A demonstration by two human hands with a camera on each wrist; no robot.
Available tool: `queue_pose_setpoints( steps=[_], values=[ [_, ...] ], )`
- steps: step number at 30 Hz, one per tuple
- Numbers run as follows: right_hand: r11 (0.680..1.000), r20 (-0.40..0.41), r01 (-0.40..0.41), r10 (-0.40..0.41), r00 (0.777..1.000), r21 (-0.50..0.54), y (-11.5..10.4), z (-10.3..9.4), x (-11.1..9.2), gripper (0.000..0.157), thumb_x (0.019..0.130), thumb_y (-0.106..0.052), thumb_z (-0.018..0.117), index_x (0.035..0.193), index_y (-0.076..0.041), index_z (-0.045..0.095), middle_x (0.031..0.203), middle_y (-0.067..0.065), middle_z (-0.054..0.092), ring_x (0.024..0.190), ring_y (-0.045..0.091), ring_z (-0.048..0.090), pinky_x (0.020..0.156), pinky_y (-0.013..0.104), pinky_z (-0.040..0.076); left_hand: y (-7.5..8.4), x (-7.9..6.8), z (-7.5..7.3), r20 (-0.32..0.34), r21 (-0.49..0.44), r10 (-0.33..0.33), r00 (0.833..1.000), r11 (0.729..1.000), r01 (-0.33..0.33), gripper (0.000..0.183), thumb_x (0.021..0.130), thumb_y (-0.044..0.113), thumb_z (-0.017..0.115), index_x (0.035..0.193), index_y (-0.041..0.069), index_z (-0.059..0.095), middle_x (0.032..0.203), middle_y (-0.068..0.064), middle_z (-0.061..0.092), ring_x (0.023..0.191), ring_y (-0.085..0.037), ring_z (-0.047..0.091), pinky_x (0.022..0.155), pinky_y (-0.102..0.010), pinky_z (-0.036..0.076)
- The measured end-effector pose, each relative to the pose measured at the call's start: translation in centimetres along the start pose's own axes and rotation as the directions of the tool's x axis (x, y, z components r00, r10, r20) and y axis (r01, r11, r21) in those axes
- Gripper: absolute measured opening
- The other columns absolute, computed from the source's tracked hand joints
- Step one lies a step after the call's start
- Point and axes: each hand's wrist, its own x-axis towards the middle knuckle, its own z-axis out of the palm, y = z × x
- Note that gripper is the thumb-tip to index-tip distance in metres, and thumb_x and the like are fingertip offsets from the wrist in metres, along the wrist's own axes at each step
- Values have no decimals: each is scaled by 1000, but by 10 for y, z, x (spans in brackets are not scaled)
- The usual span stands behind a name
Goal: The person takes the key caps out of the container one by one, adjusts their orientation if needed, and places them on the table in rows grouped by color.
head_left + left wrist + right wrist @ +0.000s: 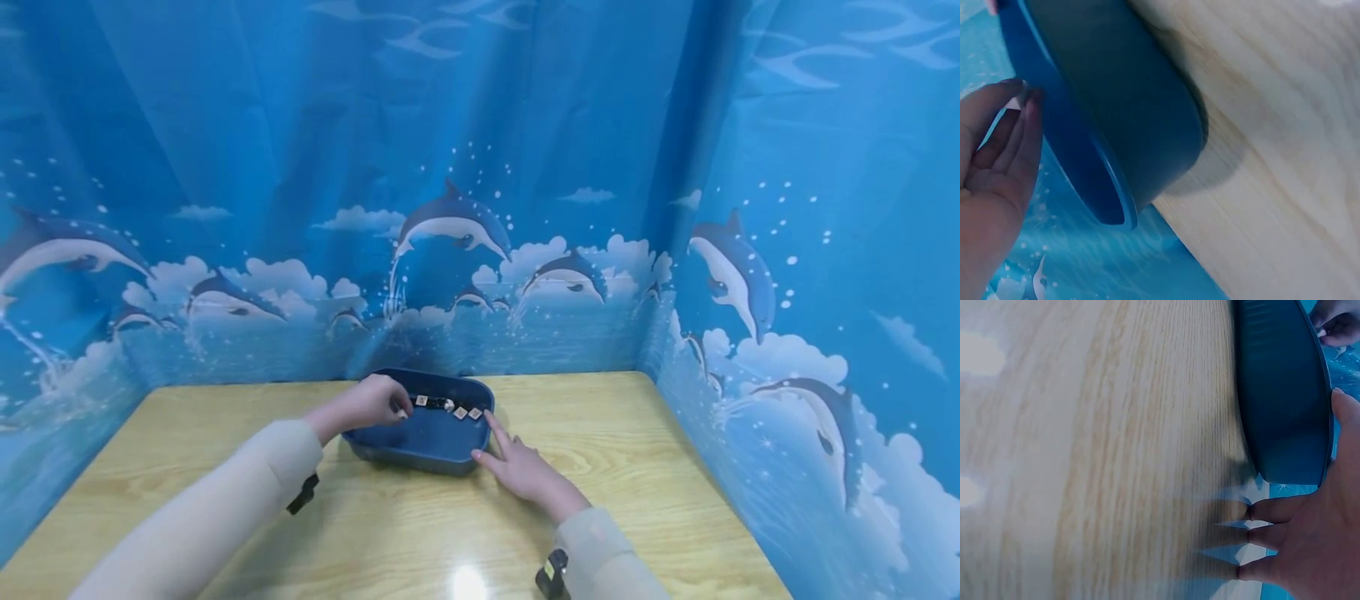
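A dark blue rectangular bin [412, 458] stands on the table. Along its far inner side lie pale square pieces [461, 412] with dark marks, a shiny roundish piece [449, 406] and small black bits [435, 402]. Over the bin's left part, my left hand [372, 400] pinches a small white piece [1015, 103] between thumb and fingertips. The fingers cover most of that piece, so its exact shape is unclear. My right hand [525, 471] is at the bin's right end, its thumb against the rim and its fingers spread, fairly straight; it grips nothing.
The light wood-grain table [600, 425] extends around the bin. Behind it and along the right hangs a blue curtain [585, 167] printed with dolphins, close to the table's edges. Dark devices [552, 573] are worn at both wrists.
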Motion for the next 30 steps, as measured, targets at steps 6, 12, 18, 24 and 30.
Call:
queue_pose_setpoints(
  steps=[6, 12, 18, 24, 30],
  values=[
    [1000, -14, 5, -5, 1000, 8, 0, 0, -1, 74, 98, -62, 38, 157, -34, 2, 150, 23, 34, 137, 53, 22, 105, 72, 14, 11, -25, 2, -107, -224, -96, 990, 972, 70, 9, 87, 8, 72, 94, 12, 75, 93, 2, 69, 81, -12, 64, 72, -32, 56],
    [1000, -14, 8, -7, 1000, 11, 0, 1, -1, 74, 98, -61, 38, 157, -34, 3, 150, 24, 34, 137, 53, 22, 106, 72, 13, 19, -54, 16, -171, -366, -144, 975, 928, 73, 12, 87, 7, 72, 98, 7, 75, 93, -1, 70, 79, -14, 65, 68, -32, 55],
    [1000, -15, 6, -6, 1000, 26, 1, 3, -3, 74, 97, -62, 38, 157, -35, 3, 150, 25, 34, 136, 54, 23, 105, 72, 14, 20, -81, 42, -160, -428, -102, 982, 903, 24, 19, 83, 0, 73, 103, -1, 73, 90, -2, 68, 78, -15, 63, 65, -30, 54],
    [1000, -23, 11, -11, 1000, 17, 1, 4, -1, 74, 98, -61, 38, 157, -35, 2, 150, 22, 34, 137, 53, 22, 106, 72, 11, 14, -91, 65, -197, -378, -55, 979, 925, -25, 21, 78, 0, 78, 98, -3, 73, 85, -5, 71, 75, -15, 65, 65, -24, 55],
    [1000, -23, 7, -6, 1000, 22, 1, 4, -2, 74, 98, -61, 38, 157, -35, 3, 152, 23, 31, 138, 52, 21, 107, 71, 10, 7, -92, 87, -230, -354, -115, 966, 935, 27, 20, 74, -1, 80, 92, 0, 75, 82, -3, 71, 71, -12, 64, 62, -24, 54]
  ],
)
